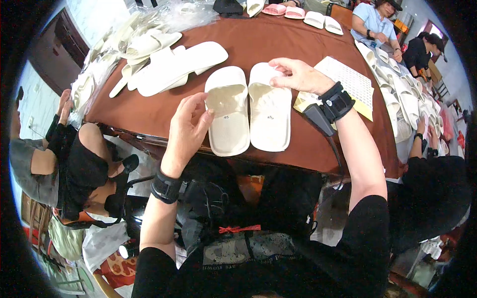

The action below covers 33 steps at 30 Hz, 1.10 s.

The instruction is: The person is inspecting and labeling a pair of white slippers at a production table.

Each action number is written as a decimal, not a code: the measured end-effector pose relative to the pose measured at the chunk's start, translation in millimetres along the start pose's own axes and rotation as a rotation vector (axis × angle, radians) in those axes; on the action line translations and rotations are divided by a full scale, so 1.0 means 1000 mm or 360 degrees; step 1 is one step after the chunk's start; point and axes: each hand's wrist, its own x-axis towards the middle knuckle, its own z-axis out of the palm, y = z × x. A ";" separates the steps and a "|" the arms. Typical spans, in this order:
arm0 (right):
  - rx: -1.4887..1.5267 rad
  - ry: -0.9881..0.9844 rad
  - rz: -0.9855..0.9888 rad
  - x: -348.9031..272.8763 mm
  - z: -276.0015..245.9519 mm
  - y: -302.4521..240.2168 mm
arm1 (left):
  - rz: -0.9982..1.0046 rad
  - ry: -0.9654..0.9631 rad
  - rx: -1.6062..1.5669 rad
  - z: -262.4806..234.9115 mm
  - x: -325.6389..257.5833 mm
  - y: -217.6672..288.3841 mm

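Note:
A pair of off-white slide slippers lies side by side before me, toes pointing away: the left slipper (228,131) and the right slipper (271,124). My left hand (188,128) is at the outer edge of the left slipper, its thumb and fingers apart with nothing between them. Over the strap of the right slipper is my right hand (302,77), fingers curved and a gap showing between thumb and forefinger. Just right of it lies a white sheet of small printed labels (348,74) with yellow backing. I wear a black band on each wrist.
More white slippers (181,64) are piled at the left of the brown-covered table (318,154), beside clear plastic bags (174,20). Pink slippers (284,10) stand at the far edge. Rows of white slippers (407,99) line the right side. Several people sit around.

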 end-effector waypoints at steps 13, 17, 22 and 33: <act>-0.0407 0.0363 -0.0039 -0.029 0.001 -0.047 | 0.0732 -0.0440 0.0644 0.052 -0.015 0.033; -0.0561 0.0532 -0.0150 -0.037 0.004 -0.052 | 0.0746 -0.0471 0.0831 0.058 -0.014 0.032; -0.0757 0.0637 -0.0333 -0.041 0.011 -0.055 | 0.0860 -0.0451 0.1002 0.060 -0.014 0.029; -0.0754 0.0784 -0.0359 -0.057 0.015 -0.063 | 0.0892 -0.0397 0.0833 0.056 -0.016 0.024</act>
